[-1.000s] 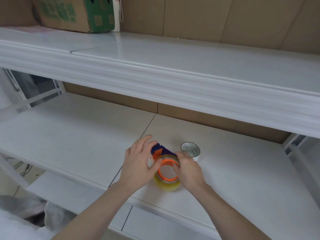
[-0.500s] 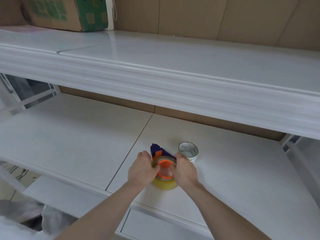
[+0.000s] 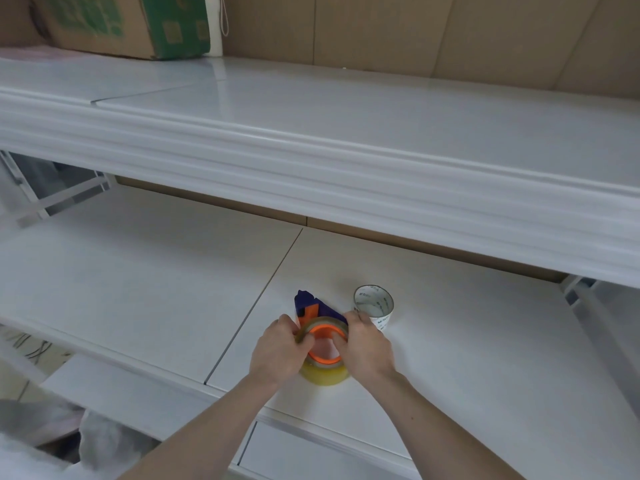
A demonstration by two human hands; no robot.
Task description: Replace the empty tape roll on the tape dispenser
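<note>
A yellowish clear tape roll (image 3: 325,375) lies flat on the white lower shelf (image 3: 467,358), seated around the orange hub (image 3: 323,330) of a blue tape dispenser (image 3: 306,303). My left hand (image 3: 277,355) grips the roll's left rim, thumb on the hub's edge. My right hand (image 3: 365,348) grips the right rim, thumb inside the hub. The empty white cardboard core (image 3: 374,306) stands upright just behind my right hand. Most of the dispenser is hidden under the roll and my hands.
An upper white shelf (image 3: 346,157) overhangs the work spot, its thick front edge close above. A cardboard box (image 3: 128,26) sits at its far left. A seam (image 3: 256,306) between shelf panels runs left of the dispenser. The lower shelf's front edge is near my wrists.
My left hand's fingers have curled from spread over the roll to a tight grip on its rim. Both hands have pressed closer around the roll on the hub.
</note>
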